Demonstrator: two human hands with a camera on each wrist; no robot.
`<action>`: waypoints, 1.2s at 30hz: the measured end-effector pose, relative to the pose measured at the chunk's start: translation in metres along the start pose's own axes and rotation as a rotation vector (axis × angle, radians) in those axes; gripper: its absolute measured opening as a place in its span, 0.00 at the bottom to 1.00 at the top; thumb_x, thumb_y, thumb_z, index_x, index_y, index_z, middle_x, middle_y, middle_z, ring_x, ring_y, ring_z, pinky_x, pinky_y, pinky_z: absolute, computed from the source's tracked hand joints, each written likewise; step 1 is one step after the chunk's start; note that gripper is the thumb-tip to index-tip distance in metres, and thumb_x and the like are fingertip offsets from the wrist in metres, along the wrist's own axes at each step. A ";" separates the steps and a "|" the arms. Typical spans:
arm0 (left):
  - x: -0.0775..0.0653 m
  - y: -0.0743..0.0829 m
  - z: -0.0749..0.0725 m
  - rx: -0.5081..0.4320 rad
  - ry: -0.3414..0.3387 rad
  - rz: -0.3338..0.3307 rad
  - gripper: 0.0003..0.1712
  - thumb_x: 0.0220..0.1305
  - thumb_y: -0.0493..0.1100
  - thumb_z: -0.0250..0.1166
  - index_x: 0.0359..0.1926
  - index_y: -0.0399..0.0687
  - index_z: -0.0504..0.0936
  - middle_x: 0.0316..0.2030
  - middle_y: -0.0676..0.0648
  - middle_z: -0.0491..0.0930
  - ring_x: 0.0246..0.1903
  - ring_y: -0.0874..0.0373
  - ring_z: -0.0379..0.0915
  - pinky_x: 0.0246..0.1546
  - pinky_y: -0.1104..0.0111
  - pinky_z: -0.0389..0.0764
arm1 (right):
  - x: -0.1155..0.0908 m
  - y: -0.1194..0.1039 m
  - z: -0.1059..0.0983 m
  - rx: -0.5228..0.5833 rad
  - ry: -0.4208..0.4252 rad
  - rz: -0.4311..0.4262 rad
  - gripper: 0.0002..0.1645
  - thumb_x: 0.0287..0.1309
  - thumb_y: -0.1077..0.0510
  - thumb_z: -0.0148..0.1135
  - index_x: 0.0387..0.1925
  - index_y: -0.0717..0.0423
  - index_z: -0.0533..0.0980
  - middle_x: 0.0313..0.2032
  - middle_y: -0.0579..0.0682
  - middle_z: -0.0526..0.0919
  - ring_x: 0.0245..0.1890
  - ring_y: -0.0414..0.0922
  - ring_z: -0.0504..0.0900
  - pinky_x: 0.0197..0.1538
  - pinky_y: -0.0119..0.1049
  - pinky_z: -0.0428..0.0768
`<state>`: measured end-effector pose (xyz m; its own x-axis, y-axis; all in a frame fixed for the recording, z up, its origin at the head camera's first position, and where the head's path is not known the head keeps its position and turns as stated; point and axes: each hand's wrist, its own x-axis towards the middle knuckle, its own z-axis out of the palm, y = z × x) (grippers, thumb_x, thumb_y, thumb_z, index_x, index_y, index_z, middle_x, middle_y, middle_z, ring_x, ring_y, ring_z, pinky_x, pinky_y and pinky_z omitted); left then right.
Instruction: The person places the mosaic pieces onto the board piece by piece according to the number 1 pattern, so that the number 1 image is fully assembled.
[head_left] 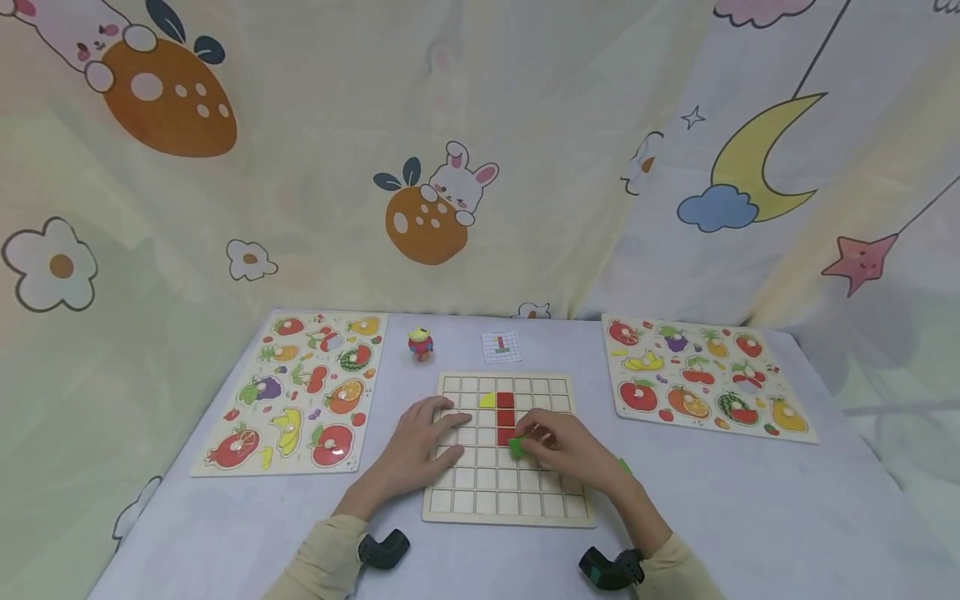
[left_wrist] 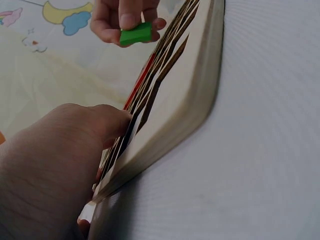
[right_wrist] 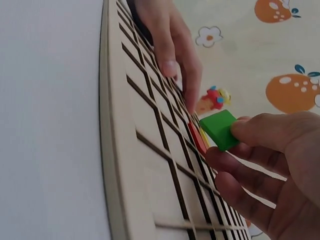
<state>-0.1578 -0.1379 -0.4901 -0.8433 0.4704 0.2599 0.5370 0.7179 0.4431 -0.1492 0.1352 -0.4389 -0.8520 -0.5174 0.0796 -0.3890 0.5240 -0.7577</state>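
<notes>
A wooden grid board (head_left: 465, 500) lies in the middle of the table. Red tiles (head_left: 506, 417) form a short column in its upper part, with a yellow piece (head_left: 488, 400) left of the top one. My right hand (head_left: 562, 442) pinches a green square tile (right_wrist: 219, 129) between thumb and fingers, just above the board below the red column. My left hand (head_left: 416, 442) rests on the board's left edge, fingers spread, the thumb lying over the grid in the left wrist view. Part of another green piece (head_left: 624, 467) shows beside my right wrist, mostly hidden by it.
Fruit puzzle boards lie at the left (head_left: 300, 396) and right (head_left: 705, 379). Behind the grid board stand a small toy figure (head_left: 421, 344) and a pattern card (head_left: 501, 347) with a red and green shape. A printed curtain (head_left: 315, 167) hangs behind the table.
</notes>
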 end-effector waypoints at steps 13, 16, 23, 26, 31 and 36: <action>-0.001 0.000 0.000 -0.003 -0.033 -0.016 0.25 0.63 0.57 0.57 0.61 0.64 0.73 0.61 0.49 0.64 0.64 0.50 0.56 0.65 0.49 0.58 | 0.016 -0.017 0.027 -0.049 0.037 0.037 0.04 0.59 0.55 0.63 0.37 0.44 0.76 0.29 0.35 0.79 0.30 0.34 0.76 0.36 0.27 0.76; -0.001 -0.001 0.001 0.002 -0.033 -0.012 0.25 0.64 0.58 0.57 0.61 0.65 0.72 0.62 0.49 0.64 0.65 0.51 0.56 0.65 0.49 0.58 | 0.017 -0.018 0.032 -0.105 0.049 0.043 0.04 0.58 0.54 0.63 0.35 0.43 0.76 0.27 0.34 0.78 0.28 0.33 0.74 0.33 0.26 0.75; 0.000 0.000 -0.002 0.012 -0.007 0.007 0.25 0.63 0.57 0.58 0.61 0.63 0.73 0.61 0.48 0.64 0.64 0.50 0.57 0.64 0.49 0.60 | 0.017 -0.023 0.039 -0.260 0.048 0.051 0.04 0.57 0.53 0.64 0.34 0.43 0.76 0.28 0.34 0.75 0.27 0.33 0.71 0.33 0.26 0.73; 0.000 0.000 -0.002 0.014 0.008 0.015 0.24 0.63 0.56 0.59 0.60 0.63 0.73 0.60 0.48 0.65 0.63 0.50 0.58 0.63 0.49 0.60 | 0.018 -0.024 0.041 -0.320 0.066 0.042 0.04 0.56 0.52 0.64 0.34 0.43 0.77 0.30 0.35 0.74 0.29 0.32 0.73 0.34 0.26 0.74; -0.001 0.000 -0.002 0.016 0.000 0.005 0.24 0.63 0.57 0.58 0.61 0.64 0.73 0.61 0.49 0.65 0.63 0.50 0.57 0.63 0.49 0.60 | 0.018 -0.024 0.043 -0.362 0.100 0.043 0.04 0.55 0.51 0.66 0.33 0.43 0.79 0.31 0.37 0.74 0.30 0.31 0.74 0.34 0.27 0.75; -0.001 0.001 -0.001 0.021 -0.015 -0.004 0.25 0.64 0.58 0.57 0.61 0.65 0.72 0.61 0.50 0.64 0.64 0.51 0.57 0.64 0.49 0.60 | 0.015 -0.023 0.039 -0.317 0.098 0.078 0.04 0.56 0.51 0.65 0.34 0.41 0.79 0.29 0.35 0.74 0.29 0.32 0.73 0.33 0.26 0.74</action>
<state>-0.1568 -0.1386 -0.4889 -0.8450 0.4750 0.2456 0.5342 0.7302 0.4259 -0.1392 0.0894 -0.4460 -0.9073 -0.4078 0.1025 -0.3973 0.7517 -0.5264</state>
